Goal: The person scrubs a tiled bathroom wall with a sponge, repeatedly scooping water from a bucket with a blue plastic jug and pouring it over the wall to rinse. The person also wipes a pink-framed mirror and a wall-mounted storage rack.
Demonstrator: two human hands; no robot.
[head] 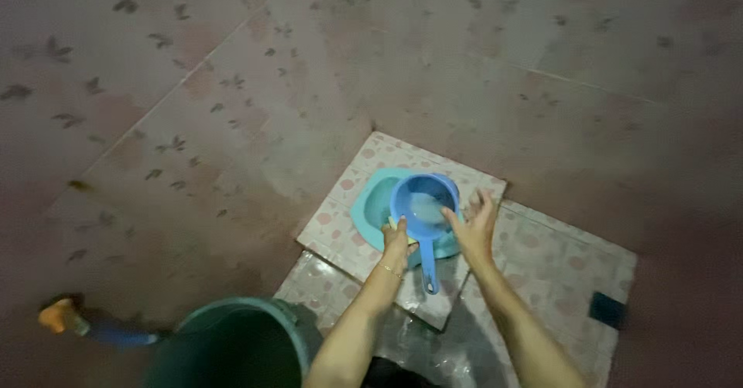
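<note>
Head view: over a teal squat toilet pan [370, 206] set in tiled floor [542, 249], the left hand [396, 237] grips a blue water dipper [424, 202] holding water, not yet tipped; the right hand [474, 225] spreads open against its rim; a green bucket [232, 341] stands nearby

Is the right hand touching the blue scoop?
Touching. The head view shows the right hand with fingertips against the rim of the blue scoop.

A round blue plastic dipper [423, 206] holds water, tilted over a teal squat pan [371, 206], handle toward 6 o'clock.
</note>
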